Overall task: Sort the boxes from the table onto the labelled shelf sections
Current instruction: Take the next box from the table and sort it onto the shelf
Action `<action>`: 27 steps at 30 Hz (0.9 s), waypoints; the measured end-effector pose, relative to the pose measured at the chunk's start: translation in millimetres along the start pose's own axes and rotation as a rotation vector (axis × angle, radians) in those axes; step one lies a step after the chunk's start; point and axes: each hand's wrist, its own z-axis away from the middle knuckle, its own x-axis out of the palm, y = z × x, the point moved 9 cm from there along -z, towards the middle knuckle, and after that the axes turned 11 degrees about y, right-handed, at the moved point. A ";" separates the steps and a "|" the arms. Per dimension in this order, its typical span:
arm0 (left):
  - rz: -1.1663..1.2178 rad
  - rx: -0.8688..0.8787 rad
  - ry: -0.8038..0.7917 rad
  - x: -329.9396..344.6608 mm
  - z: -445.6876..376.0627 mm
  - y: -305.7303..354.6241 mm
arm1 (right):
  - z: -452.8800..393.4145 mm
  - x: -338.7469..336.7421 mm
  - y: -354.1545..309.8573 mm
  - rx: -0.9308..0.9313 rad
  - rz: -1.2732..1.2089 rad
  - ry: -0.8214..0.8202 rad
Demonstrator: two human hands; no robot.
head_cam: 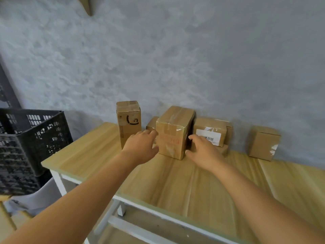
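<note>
Against a mottled grey wall, the wooden desk (98, 155) carries the taped box (173, 132). Left hand (140, 147) and right hand (204, 150) flank it, fingers spread (neither gripping yet). Next: close in, lift.

We can read no word or number anywhere. The taped box (173, 132) between the hands carries red print on its front, too blurred for us to make out, and the tall box (128, 122) to its left bears a black curved mark like part of a logo. On the box with the white label (210, 131) we see a barcode, but its digits and lines of text are too small.
</note>
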 end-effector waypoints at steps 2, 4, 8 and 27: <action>0.040 -0.043 -0.010 16.4 -24.9 -7.1 | -28.7 11.1 7.4 0.013 -0.057 0.011; 0.074 -0.072 -0.008 29.0 -49.2 -13.7 | -57.6 16.7 13.0 0.030 -0.128 0.045; 0.189 -0.154 0.005 44.6 -93.7 -25.3 | -110.8 24.8 17.2 0.072 -0.173 0.104; 1.051 -0.567 -0.279 149.4 -161.8 -53.3 | -146.0 86.2 30.6 0.370 -0.358 0.041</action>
